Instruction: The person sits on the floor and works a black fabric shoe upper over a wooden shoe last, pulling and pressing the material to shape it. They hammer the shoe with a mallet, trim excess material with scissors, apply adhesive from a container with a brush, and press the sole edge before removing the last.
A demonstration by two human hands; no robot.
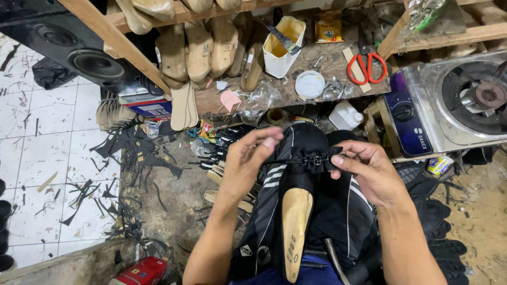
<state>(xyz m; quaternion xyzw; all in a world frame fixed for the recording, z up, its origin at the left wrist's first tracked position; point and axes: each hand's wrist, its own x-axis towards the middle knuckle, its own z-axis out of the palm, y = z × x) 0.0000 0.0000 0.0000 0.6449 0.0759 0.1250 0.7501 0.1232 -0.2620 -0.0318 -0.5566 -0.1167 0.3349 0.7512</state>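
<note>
**Pulling the black upper over the toe**

While the shoe [296, 211] lay sole-up on my lap, my left hand [248, 158] pinched one end of the gathered black upper [311, 157] at the toe and my right hand [364, 169] pinched the other. I judged this the stretching step; next called for an even, firm pull. Scissors [365, 66] lay on the bench [327, 68].
</note>
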